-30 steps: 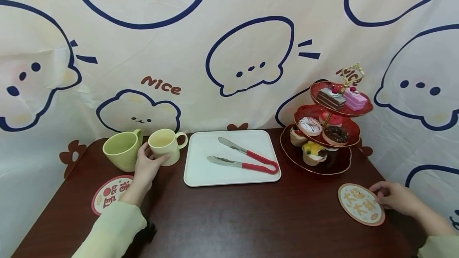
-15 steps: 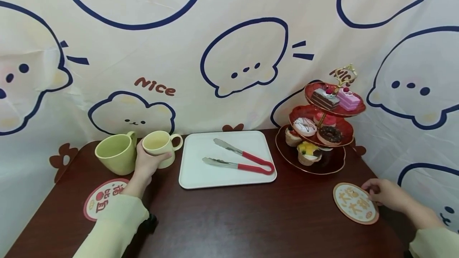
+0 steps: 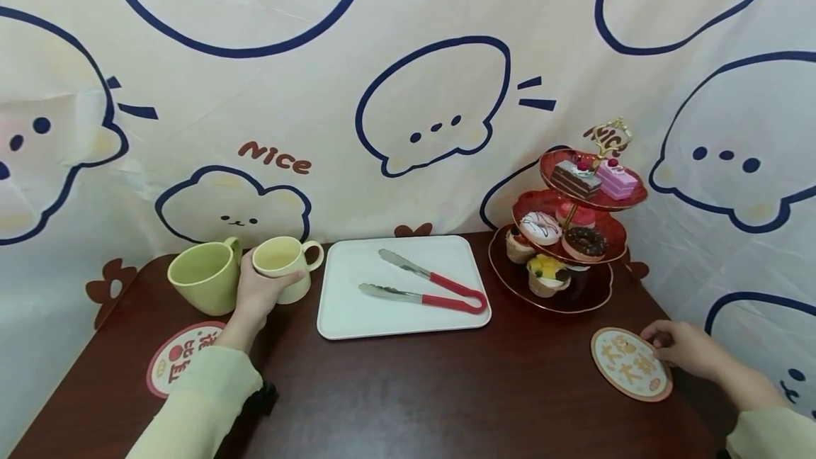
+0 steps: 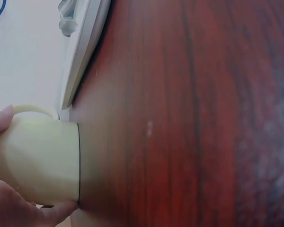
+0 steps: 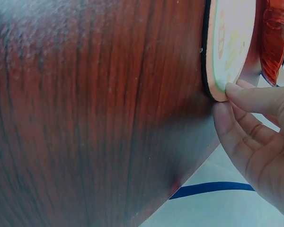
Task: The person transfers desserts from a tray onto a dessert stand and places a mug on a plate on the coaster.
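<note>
My left hand [image 3: 258, 287] grips a pale yellow mug [image 3: 292, 289] from its left side, with the thumb across the front of its body. The mug stands upright, handle pointing right, and in the left wrist view the mug [image 4: 42, 158] has its base at the tabletop. Just left of that hand is a larger green mug [image 3: 207, 282]. At the right, my right hand [image 3: 685, 349] pinches the edge of a round coaster [image 3: 631, 363] with an orange rim and yellow lettering. Thumb and fingertips meet at the rim of the coaster [image 5: 232, 42] in the right wrist view.
A white tray [image 3: 344, 296] at the back middle bears red-handled tongs [image 3: 446, 299]. Behind the right hand rises a three-tier red stand [image 3: 519, 207] with cakes, donuts and tarts. A red-rimmed coaster [image 3: 172, 356] lies beside the left forearm. A patterned cloth [image 3: 344, 105] hangs behind the table.
The head view has shifted slightly, moving the scene a little left. My left hand has settled closer around the yellow mug. My right hand stays at the coaster's edge.
</note>
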Tool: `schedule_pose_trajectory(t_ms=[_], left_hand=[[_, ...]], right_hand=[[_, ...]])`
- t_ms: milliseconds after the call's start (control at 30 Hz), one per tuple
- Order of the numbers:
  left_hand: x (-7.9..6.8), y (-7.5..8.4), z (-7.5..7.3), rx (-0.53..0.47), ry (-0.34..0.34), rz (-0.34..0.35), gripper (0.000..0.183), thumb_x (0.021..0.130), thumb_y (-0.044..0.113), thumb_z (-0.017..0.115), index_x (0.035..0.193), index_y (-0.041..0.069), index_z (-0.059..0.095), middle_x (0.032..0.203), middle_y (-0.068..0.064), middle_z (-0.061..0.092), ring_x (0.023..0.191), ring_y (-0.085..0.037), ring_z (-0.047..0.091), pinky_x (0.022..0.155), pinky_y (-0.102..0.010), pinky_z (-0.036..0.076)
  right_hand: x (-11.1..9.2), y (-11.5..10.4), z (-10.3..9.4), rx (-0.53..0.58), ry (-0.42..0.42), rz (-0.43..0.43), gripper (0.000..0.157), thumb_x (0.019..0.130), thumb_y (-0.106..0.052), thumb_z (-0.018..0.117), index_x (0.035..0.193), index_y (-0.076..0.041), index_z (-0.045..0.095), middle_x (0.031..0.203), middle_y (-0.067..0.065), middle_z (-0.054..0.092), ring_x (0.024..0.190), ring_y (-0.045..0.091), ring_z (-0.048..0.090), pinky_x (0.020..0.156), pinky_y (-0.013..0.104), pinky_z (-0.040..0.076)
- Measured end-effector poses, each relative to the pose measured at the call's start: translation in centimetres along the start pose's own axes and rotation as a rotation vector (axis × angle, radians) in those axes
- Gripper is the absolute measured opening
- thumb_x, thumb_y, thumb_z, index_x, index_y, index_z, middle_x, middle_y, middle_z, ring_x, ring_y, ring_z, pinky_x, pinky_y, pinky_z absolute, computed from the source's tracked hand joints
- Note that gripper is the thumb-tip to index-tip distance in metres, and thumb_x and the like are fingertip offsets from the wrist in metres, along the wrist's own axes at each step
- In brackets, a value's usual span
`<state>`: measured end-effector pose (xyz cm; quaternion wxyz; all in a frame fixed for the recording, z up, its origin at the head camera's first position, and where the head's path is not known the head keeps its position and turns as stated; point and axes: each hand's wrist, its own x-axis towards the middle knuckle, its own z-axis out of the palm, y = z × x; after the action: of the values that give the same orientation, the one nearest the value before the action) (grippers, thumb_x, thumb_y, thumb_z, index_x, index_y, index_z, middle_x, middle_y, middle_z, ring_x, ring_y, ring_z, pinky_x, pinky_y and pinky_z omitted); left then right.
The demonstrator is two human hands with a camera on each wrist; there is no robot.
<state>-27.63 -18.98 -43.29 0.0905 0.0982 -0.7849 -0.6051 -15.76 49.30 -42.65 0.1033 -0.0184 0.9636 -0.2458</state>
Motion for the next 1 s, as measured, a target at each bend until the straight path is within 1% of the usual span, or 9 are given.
schedule_pose_trajectory(t_ms=[300, 400, 533, 633, 667, 767, 1000], left_hand=[[-0.3, 0.0, -0.1, -0.011, 0.028, -0.016, 0.100, 0.083, 0.005, 0.082, 0.157, -0.002, 0.016, 0.153, -0.026, 0.033, 0.137, -0.040, 0.035, 0.117, -0.051, 0.028], [-0.5, 0.3, -0.3, -0.013, 0.034, -0.021, 0.101, 0.083, 0.006, 0.083, 0.158, 0.000, 0.016, 0.154, -0.025, 0.033, 0.138, -0.039, 0.035, 0.117, -0.050, 0.028], [-0.6, 1.0, -0.4, -0.020, 0.023, 0.000, 0.100, 0.083, 0.006, 0.083, 0.158, 0.000, 0.018, 0.154, -0.024, 0.034, 0.137, -0.037, 0.036, 0.116, -0.049, 0.029], [-0.9, 1.5, -0.6, -0.023, 0.010, 0.018, 0.098, 0.083, 0.005, 0.083, 0.158, 0.000, 0.020, 0.153, -0.024, 0.036, 0.136, -0.037, 0.037, 0.116, -0.049, 0.030], [-1.1, 1.6, -0.6, -0.026, 0.006, 0.023, 0.098, 0.082, 0.005, 0.083, 0.157, -0.001, 0.021, 0.152, -0.024, 0.036, 0.136, -0.037, 0.037, 0.115, -0.049, 0.030], [-1.4, 2.0, -0.8, -0.019, -0.003, 0.032, 0.096, 0.082, 0.005, 0.083, 0.157, -0.001, 0.022, 0.152, -0.024, 0.037, 0.135, -0.037, 0.038, 0.115, -0.048, 0.031], [-2.4, 2.6, -1.0, 0.045, -0.051, 0.062, 0.099, 0.082, 0.007, 0.084, 0.158, 0.001, 0.021, 0.150, -0.024, 0.039, 0.133, -0.038, 0.041, 0.113, -0.050, 0.032]], right_hand=[[-0.1, 0.2, 0.3, -0.038, 0.014, -0.018, 0.014, 0.086, 0.006, 0.069, 0.099, 0.005, 0.066, 0.082, 0.001, 0.056, 0.072, 0.012, 0.052, 0.059, 0.027, 0.051], [-0.1, 0.3, 0.2, -0.072, 0.028, -0.052, 0.014, 0.084, 0.005, 0.071, 0.098, 0.004, 0.067, 0.082, 0.000, 0.057, 0.072, 0.008, 0.050, 0.060, 0.027, 0.048], [-0.1, 0.5, -0.1, -0.129, 0.046, -0.085, 0.017, 0.083, 0.002, 0.075, 0.098, 0.002, 0.068, 0.083, -0.001, 0.060, 0.074, 0.006, 0.050, 0.064, 0.028, 0.045], [-0.2, 0.4, -0.3, -0.150, 0.048, -0.091, 0.018, 0.083, -0.001, 0.076, 0.100, 0.002, 0.069, 0.085, -0.001, 0.063, 0.076, 0.006, 0.053, 0.066, 0.029, 0.046], [-0.2, 0.3, -0.4, -0.150, 0.049, -0.088, 0.019, 0.084, -0.001, 0.077, 0.100, 0.002, 0.069, 0.086, -0.001, 0.063, 0.076, 0.005, 0.053, 0.066, 0.029, 0.047], [-0.3, -0.1, -0.6, -0.144, 0.052, -0.115, 0.020, 0.084, -0.002, 0.078, 0.101, 0.003, 0.069, 0.087, 0.001, 0.065, 0.077, 0.005, 0.055, 0.066, 0.029, 0.048], [-0.5, -1.4, -1.1, -0.094, 0.050, -0.140, 0.021, 0.088, -0.003, 0.075, 0.106, 0.005, 0.069, 0.091, 0.002, 0.067, 0.079, 0.000, 0.055, 0.067, 0.027, 0.049]])
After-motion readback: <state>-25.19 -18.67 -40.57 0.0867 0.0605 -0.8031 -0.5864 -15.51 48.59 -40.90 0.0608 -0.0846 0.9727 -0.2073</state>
